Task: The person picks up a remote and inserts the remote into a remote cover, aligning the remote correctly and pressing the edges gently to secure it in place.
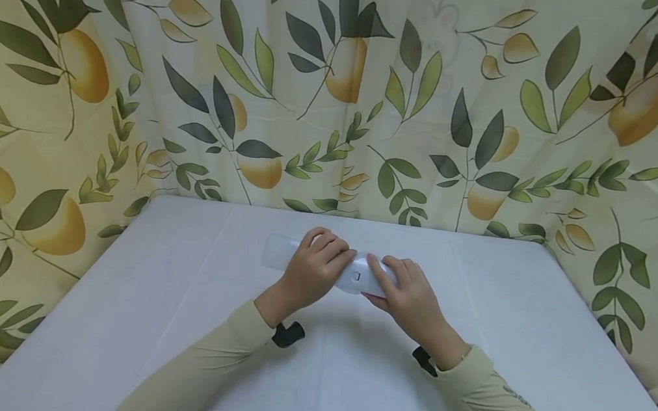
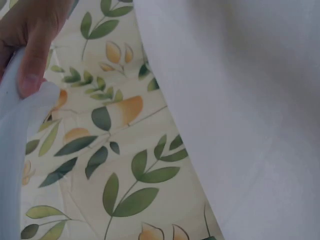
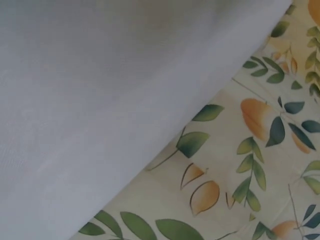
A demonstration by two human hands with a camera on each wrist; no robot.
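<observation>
Over the white table, a long white device (image 1: 350, 280) lies sideways between the two hands. A small dark slot marks its near face, and a clear, see-through section (image 1: 278, 252) sticks out past the left hand. My left hand (image 1: 317, 262) wraps its fingers over the left part. On the right end, my right hand (image 1: 409, 296) has its thumb and fingers around the white body. In the left wrist view, a thumb (image 2: 33, 67) presses on a pale, smooth part of the device (image 2: 25, 125). The right wrist view shows neither hand nor device.
A white cloth covers the table (image 1: 178, 323), whose back edge meets a curtain (image 1: 312, 132) printed with leaves and fruit. Black straps (image 1: 288, 334) sit at both wrists, by the ends of the light sleeves (image 1: 222, 353).
</observation>
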